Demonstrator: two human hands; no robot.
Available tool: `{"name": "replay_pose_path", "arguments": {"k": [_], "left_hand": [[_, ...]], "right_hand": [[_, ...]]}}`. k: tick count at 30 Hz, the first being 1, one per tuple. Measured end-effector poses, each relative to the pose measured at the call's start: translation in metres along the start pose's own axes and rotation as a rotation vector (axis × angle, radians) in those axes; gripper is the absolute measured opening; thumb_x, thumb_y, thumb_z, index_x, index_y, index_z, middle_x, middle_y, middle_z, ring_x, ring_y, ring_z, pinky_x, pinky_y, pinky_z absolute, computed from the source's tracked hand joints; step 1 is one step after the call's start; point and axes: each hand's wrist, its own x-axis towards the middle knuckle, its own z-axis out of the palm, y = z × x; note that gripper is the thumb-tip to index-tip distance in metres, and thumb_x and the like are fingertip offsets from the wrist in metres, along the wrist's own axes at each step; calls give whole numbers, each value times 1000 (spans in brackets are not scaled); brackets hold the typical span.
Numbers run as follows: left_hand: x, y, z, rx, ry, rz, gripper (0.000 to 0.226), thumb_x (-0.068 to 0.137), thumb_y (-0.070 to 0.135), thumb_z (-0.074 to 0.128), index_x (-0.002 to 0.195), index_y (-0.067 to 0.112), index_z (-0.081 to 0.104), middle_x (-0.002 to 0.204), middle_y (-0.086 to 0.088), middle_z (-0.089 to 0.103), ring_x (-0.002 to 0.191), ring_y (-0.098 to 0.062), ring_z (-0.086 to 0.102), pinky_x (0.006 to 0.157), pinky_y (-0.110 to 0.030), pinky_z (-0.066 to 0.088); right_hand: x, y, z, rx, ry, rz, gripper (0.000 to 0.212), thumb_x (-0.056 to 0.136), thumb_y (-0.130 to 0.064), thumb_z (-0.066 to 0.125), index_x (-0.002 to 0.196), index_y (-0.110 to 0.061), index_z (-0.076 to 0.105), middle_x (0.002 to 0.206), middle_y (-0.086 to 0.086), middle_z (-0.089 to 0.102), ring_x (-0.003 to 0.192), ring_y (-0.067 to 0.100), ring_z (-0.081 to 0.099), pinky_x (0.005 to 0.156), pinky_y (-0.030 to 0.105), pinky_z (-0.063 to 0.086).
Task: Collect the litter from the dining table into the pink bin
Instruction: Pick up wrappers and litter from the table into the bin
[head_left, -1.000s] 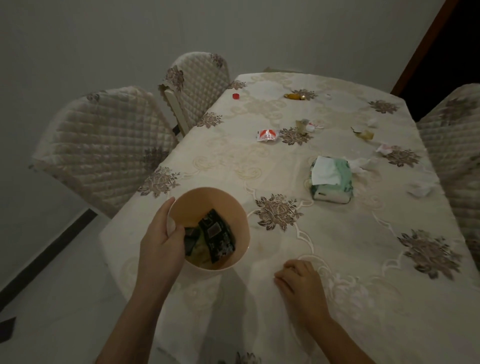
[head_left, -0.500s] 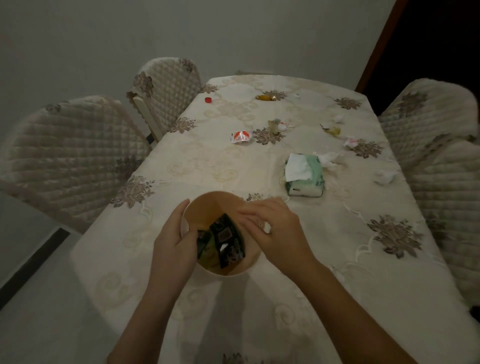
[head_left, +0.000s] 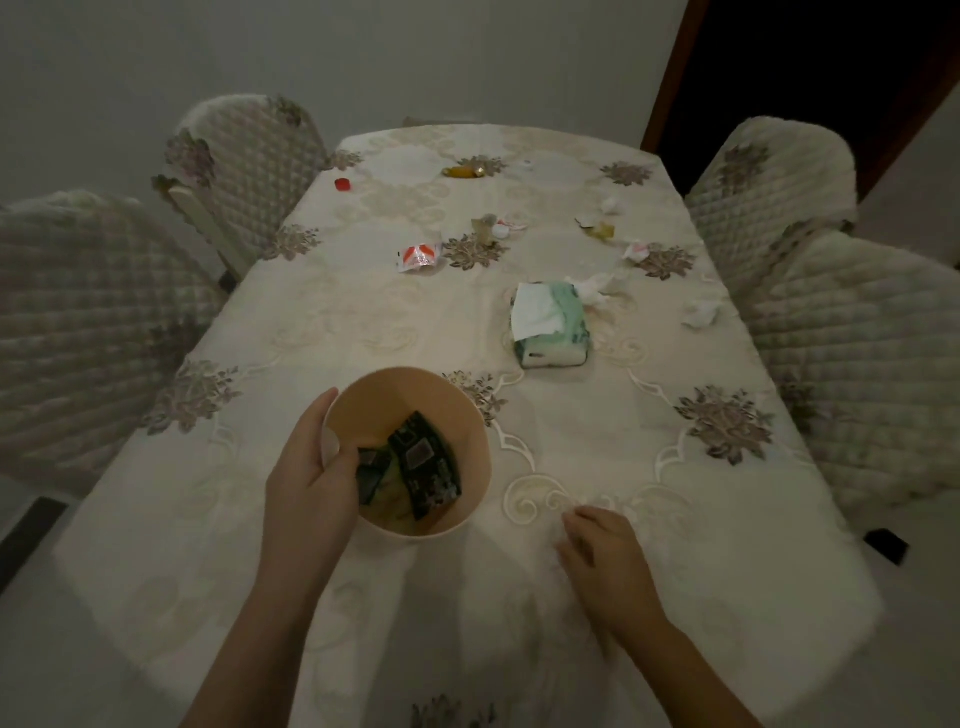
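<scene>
My left hand grips the near-left rim of the round pink bin, which stands on the dining table and holds dark wrappers. To the bin's right, my right hand rests on the cloth with its fingers curled and nothing visible in it. Litter lies farther up the table: a red and white wrapper, a red cap, a yellow wrapper, small scraps, a yellowish piece and crumpled white tissues.
A green tissue pack with a white tissue sticking out lies mid-table, with a crumpled tissue beside it. Quilted chairs stand at the left, far left and right. A dark doorway is at the far right.
My right hand has pulled back from over the bin and come down on the cloth to the bin's right. The left hand has kept its grip on the bin's rim.
</scene>
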Motion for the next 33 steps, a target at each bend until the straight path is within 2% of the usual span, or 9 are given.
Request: {"name": "replay_pose_path", "arguments": {"k": [4, 7, 10, 16, 19, 22, 25, 29, 33], "left_hand": [[-4, 0, 5, -5, -30, 7, 49, 90, 8, 44, 133, 32, 44, 138, 3, 47, 119, -12, 42, 89, -30, 37], [-5, 1, 9, -2, -60, 29, 48, 91, 9, 44, 134, 32, 44, 139, 4, 47, 117, -11, 42, 88, -29, 37], [-4, 3, 17, 3, -102, 48, 48, 91, 9, 44, 133, 32, 45, 141, 3, 46, 123, -13, 41, 90, -29, 35], [-7, 17, 46, 1, -185, 73, 50, 90, 7, 44, 133, 32, 45, 143, 2, 45, 130, -18, 39, 95, -32, 35], [-15, 28, 70, -1, -242, 84, 50, 90, 6, 44, 133, 33, 45, 143, 3, 44, 131, -19, 37, 95, -34, 35], [-23, 38, 100, 20, -276, 88, 51, 90, 6, 44, 133, 33, 44, 145, 1, 42, 133, -21, 36, 102, -40, 35], [-28, 50, 131, -6, -275, 68, 50, 90, 7, 45, 132, 35, 45, 144, 1, 42, 131, -22, 38, 103, -42, 37], [-34, 66, 182, -24, -219, 71, 48, 91, 9, 44, 130, 36, 45, 140, 3, 44, 125, -17, 40, 94, -36, 39], [-39, 78, 235, -36, -104, -21, 48, 91, 8, 44, 132, 33, 46, 144, 2, 43, 130, -21, 38, 98, -39, 37]], "right_hand": [[-11, 8, 3, -24, 78, -54, 26, 75, -23, 58, 90, -5, 69, 96, 14, 70, 93, 28, 62, 88, 21, 33], [-15, 10, 3, -7, 183, -96, 31, 78, -29, 46, 81, -8, 69, 84, 10, 70, 87, 15, 50, 82, 22, 37], [-22, 13, -1, -11, 249, -53, 30, 78, -29, 44, 78, -10, 67, 76, 8, 68, 80, 14, 46, 74, 23, 39], [-24, 7, -51, 29, 483, 2, 12, 78, -17, 57, 78, -9, 66, 76, 11, 69, 79, 15, 53, 74, 21, 39], [-9, -22, -98, 146, 628, -106, 22, 83, -24, 51, 85, -9, 66, 81, 7, 69, 83, 10, 52, 77, 15, 40], [17, -48, -136, 178, 549, -305, 18, 84, -22, 52, 88, -11, 66, 83, 3, 68, 84, 9, 52, 79, 11, 37], [45, -43, -149, 67, 377, -460, 13, 83, -21, 55, 85, -14, 66, 82, 1, 68, 84, 11, 49, 77, 21, 40], [72, 4, -170, 90, 297, -473, 17, 79, -29, 56, 86, -17, 66, 84, -1, 69, 87, 10, 47, 77, 24, 41], [104, 59, -207, 178, 326, -494, 20, 78, -30, 56, 85, -14, 67, 82, 2, 69, 85, 10, 50, 77, 20, 40]]}}
